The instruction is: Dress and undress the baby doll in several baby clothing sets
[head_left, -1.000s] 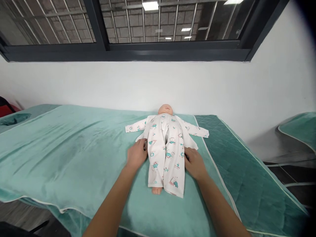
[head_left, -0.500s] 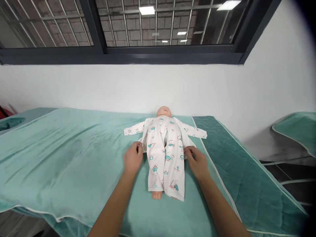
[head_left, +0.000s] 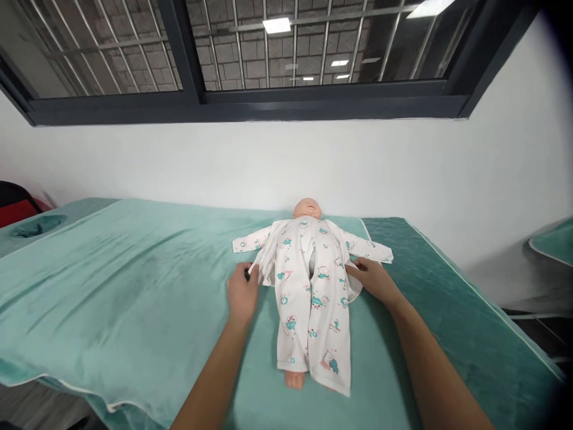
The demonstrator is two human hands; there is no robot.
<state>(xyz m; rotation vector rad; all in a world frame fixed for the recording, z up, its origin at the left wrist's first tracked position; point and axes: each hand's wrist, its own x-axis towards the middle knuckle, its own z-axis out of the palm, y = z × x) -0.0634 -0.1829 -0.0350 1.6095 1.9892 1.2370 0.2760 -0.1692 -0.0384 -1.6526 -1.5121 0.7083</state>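
A baby doll (head_left: 307, 207) lies on its back, head by the wall, in white printed baby clothes. Its long-sleeved baby shirt (head_left: 256, 240) has both sleeves stretched out sideways. Over the front and legs lie the matching baby pants (head_left: 293, 310); one foot (head_left: 294, 380) pokes out of the left leg, while the other is mostly covered. My left hand (head_left: 242, 294) pinches the shirt's lower edge on the left side. On the right, my right hand (head_left: 375, 278) has its thumb and fingers closed on the opposite edge of the shirt.
Beneath the doll is a bed with a light green sheet (head_left: 134, 286) and a darker green quilted cover (head_left: 430, 310) on the right. A white wall (head_left: 201, 161) and a dark window frame (head_left: 313, 106) stand behind. A red and black object (head_left: 18, 206) sits at the far left.
My view has shifted, so the doll appears slightly lower and further right. My right hand has turned more sideways, drawing the shirt edge outward; my left hand keeps its pinch.
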